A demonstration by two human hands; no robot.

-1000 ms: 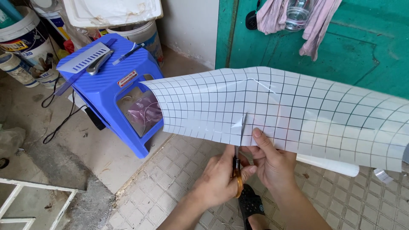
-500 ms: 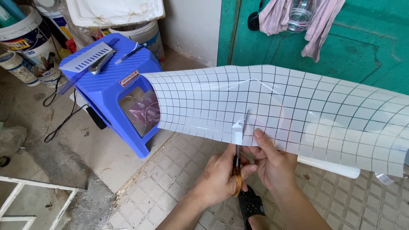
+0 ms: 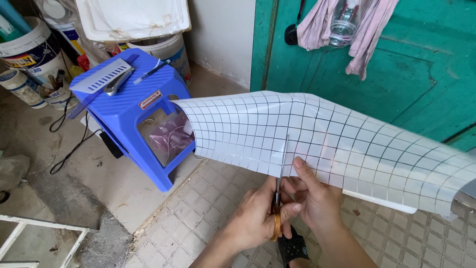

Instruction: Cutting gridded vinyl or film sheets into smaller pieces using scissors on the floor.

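Note:
A long white sheet with a black square grid [image 3: 357, 144] curls across the middle, above the tiled floor. My left hand [image 3: 250, 223] grips orange-handled scissors [image 3: 280, 171], whose blades point up into the sheet's near edge. My right hand [image 3: 317, 201] sits just right of the blades, its fingers pinching the sheet's lower edge beside the cut. The sheet's left end hangs in front of a blue plastic stool [image 3: 124, 111].
On the stool lie a utility knife [image 3: 116, 82], a pen [image 3: 151, 72] and a grey ribbed strip [image 3: 99, 75]. Paint buckets [image 3: 29, 52] stand at the back left, and a black cable [image 3: 69, 149] trails on the concrete. A green door [image 3: 426, 79] with hanging pink cloth [image 3: 367, 30] lies behind.
The scissor blades have moved a little further up into the sheet. Both hands keep their grips, and the sheet has shifted slightly.

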